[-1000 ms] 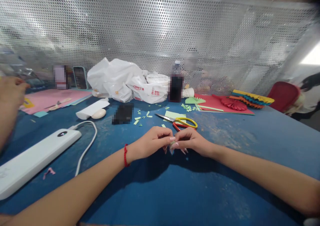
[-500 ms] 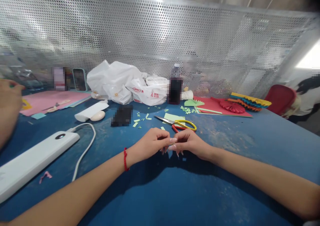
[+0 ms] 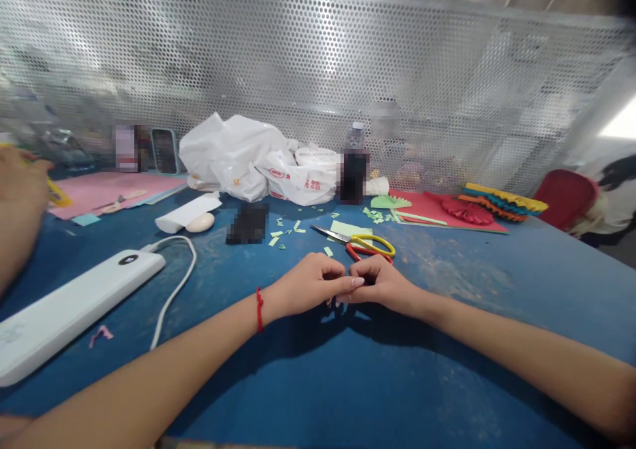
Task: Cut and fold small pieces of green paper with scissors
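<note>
Left hand (image 3: pixel 305 283) and right hand (image 3: pixel 380 282) meet fingertip to fingertip, curled narrow on the counter (image 3: pixel 348 383); whatever they pinch is hidden, contents cannot be told. Scissors (image 3: pixel 360 242) lie just beyond the right hand

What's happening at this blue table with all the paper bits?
A person sits at a blue table with both hands together in front of them. The left hand and right hand meet at the fingertips, pinching something too small to make out. Just beyond lie yellow and red scissors among green paper scraps. Folded paper fans sit to the right, a white power bank to the left. Another person's hand shows at the far left.
</note>
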`<state>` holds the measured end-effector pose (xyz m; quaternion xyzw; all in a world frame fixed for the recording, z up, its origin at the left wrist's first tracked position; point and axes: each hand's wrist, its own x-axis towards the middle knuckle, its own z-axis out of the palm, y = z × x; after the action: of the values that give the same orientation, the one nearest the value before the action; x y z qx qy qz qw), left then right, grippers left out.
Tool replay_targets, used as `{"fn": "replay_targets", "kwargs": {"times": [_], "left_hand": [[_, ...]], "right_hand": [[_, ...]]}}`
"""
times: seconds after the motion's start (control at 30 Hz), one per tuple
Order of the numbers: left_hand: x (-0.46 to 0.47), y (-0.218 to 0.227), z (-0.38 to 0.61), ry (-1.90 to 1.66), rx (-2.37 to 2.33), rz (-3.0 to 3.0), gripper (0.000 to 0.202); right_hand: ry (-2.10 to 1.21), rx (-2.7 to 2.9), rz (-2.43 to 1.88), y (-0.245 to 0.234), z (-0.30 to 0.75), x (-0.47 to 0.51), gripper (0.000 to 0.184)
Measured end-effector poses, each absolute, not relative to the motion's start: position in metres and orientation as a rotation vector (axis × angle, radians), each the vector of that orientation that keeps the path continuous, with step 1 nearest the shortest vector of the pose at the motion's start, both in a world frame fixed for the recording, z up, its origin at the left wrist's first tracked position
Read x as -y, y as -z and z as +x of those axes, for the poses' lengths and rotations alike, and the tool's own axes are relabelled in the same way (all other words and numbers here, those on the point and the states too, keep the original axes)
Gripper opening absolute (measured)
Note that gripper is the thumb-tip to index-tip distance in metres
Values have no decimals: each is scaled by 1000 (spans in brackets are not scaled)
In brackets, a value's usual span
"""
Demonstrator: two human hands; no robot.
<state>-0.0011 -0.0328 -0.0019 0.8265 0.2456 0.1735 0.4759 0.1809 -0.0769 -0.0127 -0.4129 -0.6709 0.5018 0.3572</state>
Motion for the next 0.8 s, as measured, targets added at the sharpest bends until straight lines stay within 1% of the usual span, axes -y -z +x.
{"fn": "replay_targets", "kwargs": {"times": [0.13,0.37,0.6,0.8], "left_hand": [[30,0,-1,-378,-537,1943,48],[22,-4,-4,-393,-558,1732,44],[18,-9,-12,-354,-517,1585,32],[15,-8,-13,-364,-558,1565,31]], "right_hand": [[-1350,1702,-1049,12,181,78,33],[-1301,1635,-1039,14,184,73,34],[-1342,1555,-931,17,190,68,29],[-1375,1527,-962,15,190,69,28]]}}
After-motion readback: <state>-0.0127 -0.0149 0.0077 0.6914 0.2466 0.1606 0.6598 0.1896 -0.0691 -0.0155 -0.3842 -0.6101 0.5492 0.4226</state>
